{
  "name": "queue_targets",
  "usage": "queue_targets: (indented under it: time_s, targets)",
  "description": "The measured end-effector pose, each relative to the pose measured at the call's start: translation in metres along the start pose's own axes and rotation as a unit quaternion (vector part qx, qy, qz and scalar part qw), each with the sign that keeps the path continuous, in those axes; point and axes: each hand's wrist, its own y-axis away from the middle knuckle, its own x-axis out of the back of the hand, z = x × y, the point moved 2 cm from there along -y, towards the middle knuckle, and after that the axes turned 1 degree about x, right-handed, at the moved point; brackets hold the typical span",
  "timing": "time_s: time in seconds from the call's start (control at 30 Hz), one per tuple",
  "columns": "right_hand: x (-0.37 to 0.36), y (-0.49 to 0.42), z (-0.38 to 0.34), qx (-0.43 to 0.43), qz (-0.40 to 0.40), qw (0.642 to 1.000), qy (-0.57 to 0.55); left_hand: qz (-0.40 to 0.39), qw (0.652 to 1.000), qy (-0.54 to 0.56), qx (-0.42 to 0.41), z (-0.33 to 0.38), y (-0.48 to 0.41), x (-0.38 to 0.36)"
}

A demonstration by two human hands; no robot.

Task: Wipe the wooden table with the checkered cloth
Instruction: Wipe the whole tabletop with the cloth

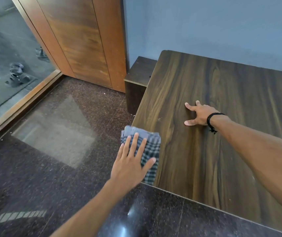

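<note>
Bench [222,151] spreads right of the cloth [151,146], pinned at its edge under the flat left hand [131,161]; right hand [196,115] braces ahead, splayed.

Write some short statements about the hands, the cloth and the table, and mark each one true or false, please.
1. The left hand presses flat on the checkered cloth. True.
2. The cloth lies in the middle of the wooden table. False: it is at the table's left edge, near the front corner.
3. The right hand holds a second cloth. False: it holds nothing; its fingertips rest on the bare tabletop.
4. A black band is around the right wrist. True.
</note>
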Motion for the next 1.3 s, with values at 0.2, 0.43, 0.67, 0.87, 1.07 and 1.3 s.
queue_targets:
  time_s: [0.2, 0.43, 0.67, 0.87, 1.07, 1.3]
  targets:
    - [-0.004, 0.017, -0.004, -0.004, 0.011, 1.0, 0.002, -0.012, 1.0, -0.001, 0.013, 0.012, -0.02, 0.007]
    - [-0.025, 0.032, -0.003, 0.018, 0.014, 0.999, 0.036, 0.013, 0.999, 0.005, 0.042, 0.015, 0.042, -0.01]
    - [-0.024, 0.043, 0.007, 0.041, -0.011, 0.999, -0.02, 0.018, 0.995, 0.006, 0.094, 0.066, 0.01, -0.007]
    - [-0.036, 0.053, 0.013, 0.067, 0.009, 0.997, -0.025, -0.024, 0.998, 0.038, 0.032, 0.136, 0.014, -0.028]
    - [-0.027, 0.075, 0.025, 0.048, 0.09, 0.987, -0.122, -0.066, 0.997, 0.02, -0.035, 0.182, 0.0, -0.032]
    - [-0.057, 0.134, 0.03, -0.067, 0.132, 0.968, -0.201, -0.131, 0.969, 0.139, -0.155, 0.138, -0.008, -0.007]
